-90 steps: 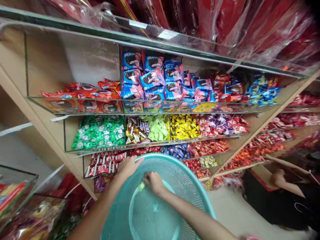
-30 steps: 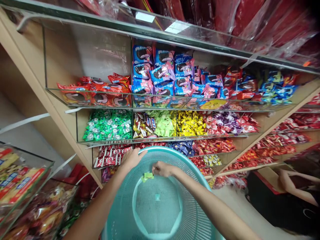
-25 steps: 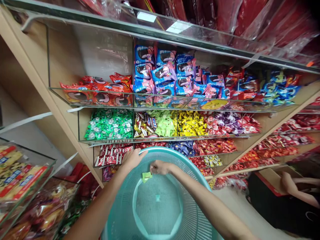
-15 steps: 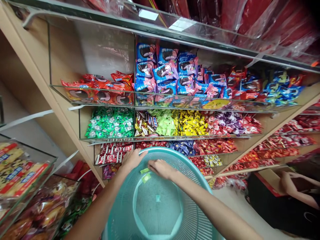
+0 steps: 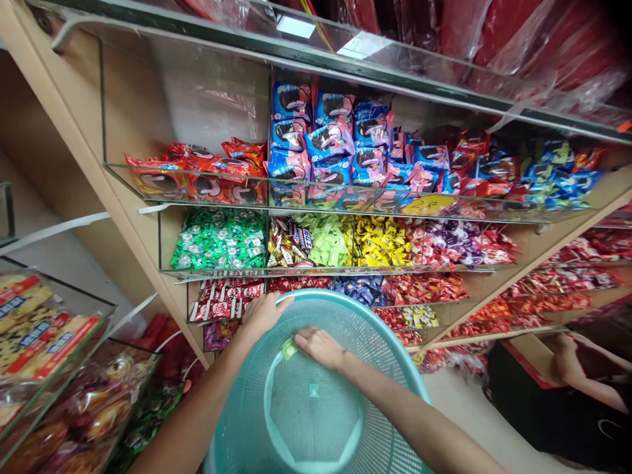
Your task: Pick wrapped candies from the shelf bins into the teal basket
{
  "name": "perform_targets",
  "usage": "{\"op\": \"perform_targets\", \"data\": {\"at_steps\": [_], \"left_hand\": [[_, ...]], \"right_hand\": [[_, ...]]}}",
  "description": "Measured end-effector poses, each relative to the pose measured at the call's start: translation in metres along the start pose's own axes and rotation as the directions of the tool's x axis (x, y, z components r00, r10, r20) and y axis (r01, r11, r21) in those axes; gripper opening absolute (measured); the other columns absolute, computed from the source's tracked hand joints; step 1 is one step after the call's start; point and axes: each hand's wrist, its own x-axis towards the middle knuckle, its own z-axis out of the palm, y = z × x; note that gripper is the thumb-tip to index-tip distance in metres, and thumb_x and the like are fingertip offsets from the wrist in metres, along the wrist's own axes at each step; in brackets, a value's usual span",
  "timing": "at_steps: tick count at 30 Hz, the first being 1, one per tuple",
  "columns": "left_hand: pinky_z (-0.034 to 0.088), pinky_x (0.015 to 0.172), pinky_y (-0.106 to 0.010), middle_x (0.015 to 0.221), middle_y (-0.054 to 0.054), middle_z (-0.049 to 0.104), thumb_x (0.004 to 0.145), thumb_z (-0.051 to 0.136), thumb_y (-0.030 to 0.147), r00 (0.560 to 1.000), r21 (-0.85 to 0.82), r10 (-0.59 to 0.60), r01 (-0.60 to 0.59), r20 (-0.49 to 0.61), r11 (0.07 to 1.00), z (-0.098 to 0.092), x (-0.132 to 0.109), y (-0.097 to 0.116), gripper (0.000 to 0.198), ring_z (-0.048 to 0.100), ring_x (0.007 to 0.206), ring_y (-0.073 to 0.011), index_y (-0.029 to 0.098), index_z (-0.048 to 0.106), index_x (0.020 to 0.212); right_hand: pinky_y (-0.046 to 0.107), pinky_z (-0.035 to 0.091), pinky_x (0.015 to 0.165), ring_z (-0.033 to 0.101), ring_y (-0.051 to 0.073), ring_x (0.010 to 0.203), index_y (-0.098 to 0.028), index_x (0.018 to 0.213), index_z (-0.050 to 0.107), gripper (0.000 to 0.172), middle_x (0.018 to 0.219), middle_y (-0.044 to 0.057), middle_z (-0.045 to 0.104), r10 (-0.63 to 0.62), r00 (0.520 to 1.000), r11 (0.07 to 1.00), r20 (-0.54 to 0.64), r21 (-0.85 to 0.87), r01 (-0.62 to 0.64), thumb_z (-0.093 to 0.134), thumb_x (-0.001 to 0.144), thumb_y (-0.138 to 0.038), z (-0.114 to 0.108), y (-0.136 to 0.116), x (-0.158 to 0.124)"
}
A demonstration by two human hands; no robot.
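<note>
My left hand [image 5: 263,314] grips the far rim of a round teal mesh basket [image 5: 375,342], thumb over the edge. My right hand [image 5: 318,344] lies inside the basket against its sloping wall, fingers closed round a small light-green wrapped candy [image 5: 289,347] at the fingertips. Just beyond the basket are the shelves of a candy display, with a bin of the same light-green candies [image 5: 328,240] on the middle shelf.
Glass-fronted shelves hold red cookie packs [image 5: 197,178], blue and pink cookie packs [image 5: 336,145], green candies [image 5: 217,240] and yellow candies [image 5: 380,240]. Bins of wrapped snacks [image 5: 44,336] stand at the left. Another person's arm [image 5: 587,368] is at the lower right.
My right hand let the green candy dangle inside the basket, opened over it, then slid down the wall and closed on it. The left hand stayed on the rim.
</note>
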Motion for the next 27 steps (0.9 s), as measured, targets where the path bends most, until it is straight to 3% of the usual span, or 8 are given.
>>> {"op": "perform_targets", "data": {"at_steps": [5, 15, 27], "left_hand": [[0.044, 0.076, -0.032, 0.100, -0.011, 0.068, 0.080, 0.021, 0.069, 1.000, 0.007, -0.007, 0.007, 0.015, 1.000, -0.001, -0.001, 0.000, 0.066, 0.062, 0.096, -0.0264, 0.023, 0.062, 0.103], [0.045, 0.077, -0.034, 0.101, -0.011, 0.068, 0.080, 0.018, 0.071, 1.000, 0.012, 0.012, -0.012, -0.004, 1.000, 0.005, 0.004, -0.004, 0.068, 0.062, 0.094, -0.0259, 0.025, 0.062, 0.104], [0.045, 0.076, -0.035, 0.105, -0.013, 0.067, 0.080, 0.020, 0.070, 1.000, -0.011, 0.019, -0.019, -0.008, 1.000, 0.013, 0.015, -0.008, 0.069, 0.061, 0.097, -0.0288, 0.023, 0.062, 0.107]], "right_hand": [[0.028, 0.040, 0.076, 0.054, 0.014, 0.075, -0.017, 0.088, 0.050, 0.021, 0.084, 0.003, 0.058, -0.085, 0.996, 0.992, -0.027, -0.090, 0.082, 0.030, 0.096, -0.019, 0.010, 0.004, -0.003], [0.030, 0.039, 0.074, 0.053, 0.015, 0.075, -0.017, 0.088, 0.052, 0.022, 0.083, 0.004, 0.057, -0.138, 0.990, 0.974, -0.030, -0.185, 0.130, 0.031, 0.095, -0.018, 0.013, 0.000, -0.005], [0.030, 0.038, 0.070, 0.054, 0.015, 0.071, -0.018, 0.085, 0.053, 0.018, 0.079, 0.002, 0.059, -0.093, 0.995, 0.973, -0.032, -0.213, 0.085, 0.039, 0.094, -0.025, 0.020, 0.002, -0.001]]}}
